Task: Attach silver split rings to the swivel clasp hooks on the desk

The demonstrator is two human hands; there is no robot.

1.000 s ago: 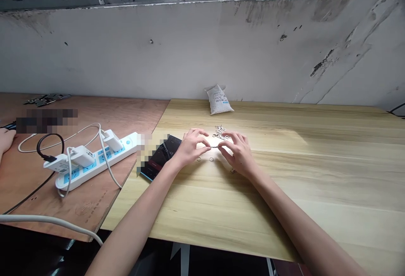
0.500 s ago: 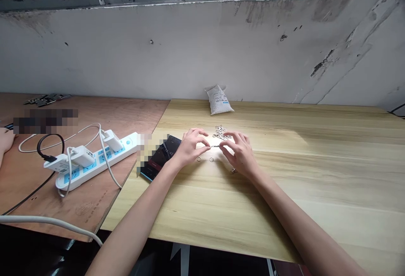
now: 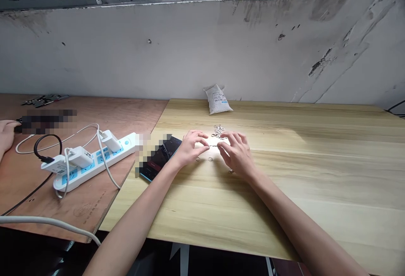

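Observation:
A short, thin metal chain (image 3: 213,146) stretches level between my two hands, just above the table. My left hand (image 3: 191,148) pinches its left end between thumb and forefinger. At the other end, the thumb and forefinger of my right hand (image 3: 237,154) are closed on it. Its fine links are too small to make out. Below the chain, two small metal rings (image 3: 210,159) lie apart on the wood. Beyond my fingers is a small heap of silvery metal pieces (image 3: 218,130). Another little metal piece (image 3: 230,171) lies under my right hand, partly hidden.
A phone (image 3: 160,158) lies left of my left wrist. On the reddish board (image 3: 85,208) sits a white power strip (image 3: 95,162) with chargers and cables. A white plastic bag (image 3: 218,100) stands near the wall. Another person's hand (image 3: 8,135) shows at the far left.
The view has shifted slightly. Both hands keep almost the same pose around the chain. The other person's hand at the far left has moved right, to the dark blurred-out object.

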